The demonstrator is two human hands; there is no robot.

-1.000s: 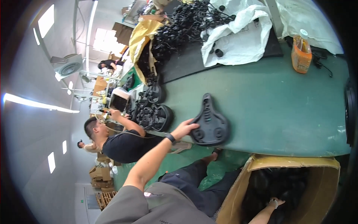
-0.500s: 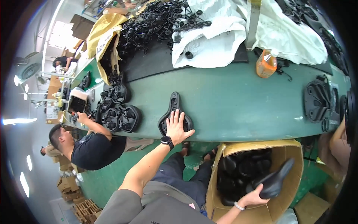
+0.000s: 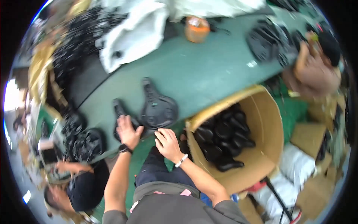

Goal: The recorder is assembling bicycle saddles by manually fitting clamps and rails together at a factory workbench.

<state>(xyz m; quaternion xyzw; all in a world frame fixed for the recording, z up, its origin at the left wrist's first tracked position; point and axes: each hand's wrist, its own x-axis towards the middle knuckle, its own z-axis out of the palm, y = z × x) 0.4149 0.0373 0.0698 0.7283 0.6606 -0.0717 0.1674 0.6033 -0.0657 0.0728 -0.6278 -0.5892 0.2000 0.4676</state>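
Note:
Two black bicycle saddles lie underside up on the green table (image 3: pixel 209 71), near its front edge. My left hand (image 3: pixel 128 132) rests flat with spread fingers on the left saddle (image 3: pixel 118 108), covering much of its wide end. The right saddle (image 3: pixel 159 110) lies beside it, its nose pointing away from me. Just off this saddle's wide rear edge is my right hand (image 3: pixel 169 145), fingers loosely bent and no object visible in them; whether the fingertips touch the edge cannot be made out.
An open cardboard box (image 3: pixel 274 130) with several black saddles stands at the table's front right. Left are more saddles (image 3: pixel 87 143) and a co-worker (image 3: pixel 87 186); another person (image 3: pixel 315 71) sits far right. An orange jug (image 3: pixel 197 30) and white sack (image 3: pixel 136 35) are farther back.
My right hand has brought a saddle from the box onto the table and let it go. The view has swung right; my left hand stays on its saddle.

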